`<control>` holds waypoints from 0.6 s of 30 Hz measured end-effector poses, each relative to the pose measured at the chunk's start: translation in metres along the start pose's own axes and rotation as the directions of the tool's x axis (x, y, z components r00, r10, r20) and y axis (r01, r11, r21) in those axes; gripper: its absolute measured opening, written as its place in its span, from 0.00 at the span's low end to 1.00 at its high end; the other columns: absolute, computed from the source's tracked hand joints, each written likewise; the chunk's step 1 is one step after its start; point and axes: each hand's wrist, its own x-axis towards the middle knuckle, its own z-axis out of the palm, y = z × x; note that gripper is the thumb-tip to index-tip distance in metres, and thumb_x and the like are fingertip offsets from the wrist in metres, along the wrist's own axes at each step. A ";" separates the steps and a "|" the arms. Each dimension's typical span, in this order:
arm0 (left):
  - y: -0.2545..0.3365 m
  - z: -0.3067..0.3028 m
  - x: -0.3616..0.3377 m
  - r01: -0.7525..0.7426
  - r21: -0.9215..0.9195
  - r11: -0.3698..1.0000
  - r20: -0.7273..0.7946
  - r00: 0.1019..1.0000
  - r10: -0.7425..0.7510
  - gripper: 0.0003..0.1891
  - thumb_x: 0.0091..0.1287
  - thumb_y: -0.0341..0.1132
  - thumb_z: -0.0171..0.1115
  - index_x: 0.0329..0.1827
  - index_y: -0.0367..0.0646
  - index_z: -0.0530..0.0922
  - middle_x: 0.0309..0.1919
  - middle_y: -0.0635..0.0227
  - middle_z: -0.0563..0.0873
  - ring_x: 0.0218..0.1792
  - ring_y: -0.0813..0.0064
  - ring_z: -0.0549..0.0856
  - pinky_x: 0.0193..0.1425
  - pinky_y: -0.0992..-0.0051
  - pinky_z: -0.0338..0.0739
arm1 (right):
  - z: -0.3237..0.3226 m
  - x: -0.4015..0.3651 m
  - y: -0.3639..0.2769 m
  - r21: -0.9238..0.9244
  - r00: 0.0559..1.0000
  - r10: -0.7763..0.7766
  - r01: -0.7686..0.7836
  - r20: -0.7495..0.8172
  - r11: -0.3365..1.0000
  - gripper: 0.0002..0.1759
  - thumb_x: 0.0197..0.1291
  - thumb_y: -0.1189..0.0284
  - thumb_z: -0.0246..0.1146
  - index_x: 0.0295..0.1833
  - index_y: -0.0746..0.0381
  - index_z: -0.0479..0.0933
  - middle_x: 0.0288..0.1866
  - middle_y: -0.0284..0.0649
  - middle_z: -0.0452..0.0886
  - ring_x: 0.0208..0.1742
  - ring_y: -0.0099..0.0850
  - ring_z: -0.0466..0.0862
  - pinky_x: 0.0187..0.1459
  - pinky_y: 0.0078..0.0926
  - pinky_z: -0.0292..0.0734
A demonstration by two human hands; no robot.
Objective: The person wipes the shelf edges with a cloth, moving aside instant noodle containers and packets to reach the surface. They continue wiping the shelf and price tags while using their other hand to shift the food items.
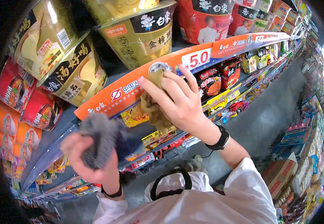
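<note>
My right hand is closed on an olive-brown cloth, its fingers against the orange shelf-edge strip just left of a white price tag. Part of the cloth hangs below the strip. Lower left, my left hand grips a fuzzy grey cloth near the strip's left end. Both that hand and its cloth are blurred by motion. A round greyish piece shows on the strip above my right hand's fingers; I cannot make out what it is.
Large instant noodle tubs stand on the shelf behind the strip, with red tubs beside them. Noodle packets fill the lower shelf. Across the aisle floor, a cardboard box sits by more stocked shelves.
</note>
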 end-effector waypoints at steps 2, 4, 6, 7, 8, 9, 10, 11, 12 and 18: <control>-0.004 0.011 0.017 -0.072 0.081 0.994 -0.065 0.995 0.077 0.20 0.42 0.24 0.65 0.40 0.39 0.73 0.37 0.62 0.72 0.42 0.64 0.72 0.50 0.66 0.65 | -0.002 0.006 -0.001 0.007 1.000 0.002 -0.002 0.009 1.000 0.23 0.42 0.72 0.57 0.50 0.53 0.75 0.35 0.33 0.72 0.42 0.30 0.75 0.57 0.37 0.62; -0.005 0.027 0.025 -0.137 0.155 0.978 -0.025 0.989 0.143 0.21 0.42 0.23 0.65 0.43 0.38 0.74 0.38 0.61 0.72 0.42 0.64 0.72 0.51 0.67 0.65 | -0.005 0.012 0.000 0.091 0.999 0.027 -0.031 0.047 0.995 0.23 0.44 0.73 0.56 0.51 0.55 0.74 0.36 0.36 0.72 0.43 0.32 0.75 0.57 0.37 0.61; -0.003 0.041 0.023 -0.141 0.180 0.974 -0.018 0.989 0.147 0.21 0.42 0.24 0.65 0.43 0.41 0.75 0.40 0.62 0.73 0.43 0.64 0.72 0.49 0.69 0.66 | -0.008 0.017 0.002 0.077 0.997 -0.005 -0.001 0.072 0.997 0.24 0.44 0.73 0.56 0.52 0.55 0.72 0.37 0.37 0.71 0.41 0.33 0.73 0.53 0.35 0.64; -0.002 0.046 0.021 -0.155 0.200 0.967 -0.011 0.987 0.160 0.21 0.42 0.25 0.65 0.43 0.42 0.76 0.40 0.62 0.73 0.43 0.65 0.72 0.49 0.69 0.67 | -0.011 0.021 0.002 0.035 0.991 -0.024 0.019 0.135 0.999 0.22 0.46 0.72 0.54 0.51 0.58 0.71 0.37 0.38 0.71 0.41 0.32 0.73 0.49 0.32 0.65; -0.002 0.050 0.019 -0.169 0.221 0.961 -0.002 0.985 0.174 0.21 0.41 0.25 0.65 0.44 0.43 0.76 0.39 0.63 0.73 0.43 0.65 0.73 0.48 0.70 0.67 | -0.013 0.022 0.002 -0.005 0.979 -0.039 0.041 0.198 0.999 0.20 0.48 0.71 0.52 0.50 0.60 0.71 0.37 0.38 0.71 0.41 0.31 0.72 0.46 0.30 0.67; -0.003 0.051 0.019 -0.170 0.222 0.960 0.000 0.985 0.175 0.21 0.41 0.25 0.65 0.44 0.43 0.76 0.39 0.63 0.73 0.43 0.65 0.73 0.48 0.70 0.67 | -0.012 0.021 0.003 -0.005 0.979 -0.037 0.039 0.198 0.999 0.20 0.48 0.71 0.52 0.50 0.60 0.71 0.37 0.38 0.71 0.41 0.31 0.72 0.46 0.30 0.67; -0.004 0.052 0.019 -0.195 0.251 0.948 0.028 0.981 0.194 0.22 0.40 0.25 0.65 0.43 0.44 0.77 0.39 0.64 0.73 0.42 0.65 0.74 0.47 0.69 0.68 | -0.010 0.021 0.005 0.004 0.984 -0.044 0.044 0.174 0.999 0.20 0.48 0.71 0.52 0.49 0.60 0.70 0.36 0.37 0.71 0.40 0.31 0.72 0.44 0.29 0.66; -0.005 0.052 0.020 -0.220 0.279 0.935 0.057 0.975 0.213 0.22 0.39 0.25 0.65 0.43 0.45 0.77 0.38 0.64 0.74 0.41 0.64 0.74 0.47 0.69 0.68 | -0.009 0.020 0.007 0.013 0.987 -0.052 0.050 0.150 0.999 0.19 0.47 0.70 0.53 0.49 0.60 0.70 0.36 0.36 0.71 0.38 0.30 0.72 0.41 0.27 0.65; -0.006 0.052 0.021 -0.222 0.281 0.934 0.059 0.975 0.214 0.22 0.39 0.25 0.65 0.43 0.45 0.77 0.38 0.64 0.74 0.41 0.64 0.74 0.47 0.69 0.68 | -0.009 0.019 0.010 0.015 0.988 -0.050 0.048 0.149 0.999 0.19 0.47 0.70 0.53 0.49 0.60 0.70 0.36 0.36 0.71 0.38 0.30 0.72 0.41 0.27 0.65; -0.008 0.051 0.025 -0.227 0.251 0.941 0.056 0.974 0.220 0.21 0.37 0.26 0.66 0.39 0.45 0.79 0.37 0.65 0.75 0.39 0.64 0.76 0.44 0.69 0.70 | -0.033 0.021 0.040 -0.015 0.954 -0.031 0.037 0.299 0.999 0.31 0.35 0.68 0.65 0.51 0.58 0.67 0.33 0.34 0.74 0.39 0.31 0.74 0.42 0.29 0.65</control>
